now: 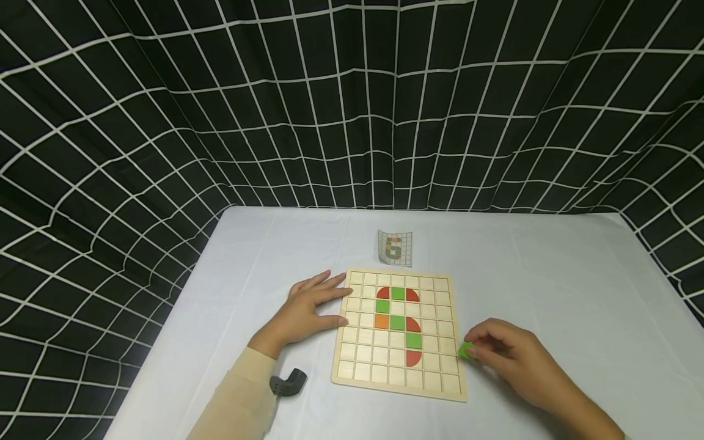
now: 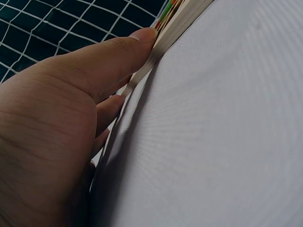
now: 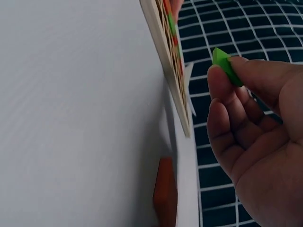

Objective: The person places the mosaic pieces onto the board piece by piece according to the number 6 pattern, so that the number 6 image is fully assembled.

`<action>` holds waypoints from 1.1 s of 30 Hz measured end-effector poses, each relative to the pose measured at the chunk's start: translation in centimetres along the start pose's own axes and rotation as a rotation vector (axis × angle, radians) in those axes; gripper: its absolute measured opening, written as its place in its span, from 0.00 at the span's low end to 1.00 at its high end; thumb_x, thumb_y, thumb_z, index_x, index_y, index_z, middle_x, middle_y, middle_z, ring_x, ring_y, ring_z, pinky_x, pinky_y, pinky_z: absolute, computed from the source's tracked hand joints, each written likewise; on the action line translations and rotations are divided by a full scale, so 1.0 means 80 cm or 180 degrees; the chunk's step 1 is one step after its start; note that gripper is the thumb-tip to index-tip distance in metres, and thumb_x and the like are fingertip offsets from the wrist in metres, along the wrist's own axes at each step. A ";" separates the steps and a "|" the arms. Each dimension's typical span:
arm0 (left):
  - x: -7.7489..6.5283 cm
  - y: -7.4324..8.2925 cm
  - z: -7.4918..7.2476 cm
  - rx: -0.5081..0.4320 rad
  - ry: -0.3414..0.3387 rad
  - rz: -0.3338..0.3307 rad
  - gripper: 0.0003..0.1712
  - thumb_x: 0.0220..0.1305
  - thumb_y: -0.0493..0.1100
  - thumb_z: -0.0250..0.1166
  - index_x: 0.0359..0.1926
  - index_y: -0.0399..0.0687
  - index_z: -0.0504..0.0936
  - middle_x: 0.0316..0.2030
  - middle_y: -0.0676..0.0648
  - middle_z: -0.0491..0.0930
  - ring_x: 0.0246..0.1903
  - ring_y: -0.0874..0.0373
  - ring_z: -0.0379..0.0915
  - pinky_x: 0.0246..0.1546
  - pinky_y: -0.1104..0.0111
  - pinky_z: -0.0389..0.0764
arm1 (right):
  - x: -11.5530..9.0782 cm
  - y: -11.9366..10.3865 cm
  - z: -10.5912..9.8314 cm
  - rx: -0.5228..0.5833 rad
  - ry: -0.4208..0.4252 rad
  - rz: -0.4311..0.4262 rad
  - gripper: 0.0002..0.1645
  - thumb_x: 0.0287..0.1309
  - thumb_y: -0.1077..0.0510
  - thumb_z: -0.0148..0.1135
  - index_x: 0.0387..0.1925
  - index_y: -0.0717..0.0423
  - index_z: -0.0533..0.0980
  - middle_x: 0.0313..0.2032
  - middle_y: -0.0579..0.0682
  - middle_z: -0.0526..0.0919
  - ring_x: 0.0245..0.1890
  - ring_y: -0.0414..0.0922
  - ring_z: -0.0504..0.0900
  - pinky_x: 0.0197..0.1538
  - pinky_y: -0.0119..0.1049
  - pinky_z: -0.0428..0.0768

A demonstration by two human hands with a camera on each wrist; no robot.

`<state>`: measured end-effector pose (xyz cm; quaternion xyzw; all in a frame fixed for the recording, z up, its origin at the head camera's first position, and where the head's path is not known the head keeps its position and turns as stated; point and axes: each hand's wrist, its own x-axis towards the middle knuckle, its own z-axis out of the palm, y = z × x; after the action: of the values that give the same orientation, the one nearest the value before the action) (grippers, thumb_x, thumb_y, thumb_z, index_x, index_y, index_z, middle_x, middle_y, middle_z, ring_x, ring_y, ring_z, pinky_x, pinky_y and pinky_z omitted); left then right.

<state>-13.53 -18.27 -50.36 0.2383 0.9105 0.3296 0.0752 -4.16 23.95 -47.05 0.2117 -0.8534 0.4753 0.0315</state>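
Observation:
Along the left edge of a pale wooden grid board rests my left hand, its fingers spread and the thumb at the rim. Between thumb and fingertips my right hand pinches a small green tile, held just over the board's right edge. On the grid, green squares, red rounded pieces and one orange square form a curved figure. The left wrist view shows the left thumb against the board's side.
A small printed card with a coloured grid pattern lies behind the board. An orange-red block sits on the white tablecloth by the right hand. Beside the left sleeve is a black bent object. Black gridded curtains surround the table.

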 end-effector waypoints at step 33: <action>0.000 0.002 -0.002 0.0015 0.0003 0.0019 0.38 0.66 0.62 0.79 0.74 0.63 0.82 0.81 0.57 0.64 0.83 0.51 0.47 0.78 0.45 0.44 | 0.043 -0.035 0.075 0.0351 -0.0621 -0.0430 0.13 0.68 0.64 0.76 0.41 0.41 0.85 0.35 0.33 0.83 0.34 0.37 0.82 0.38 0.33 0.83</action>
<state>-13.53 -18.26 -50.15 0.2411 0.9106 0.3277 0.0731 -5.29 16.62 -47.23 0.3152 -0.8088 0.4954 -0.0314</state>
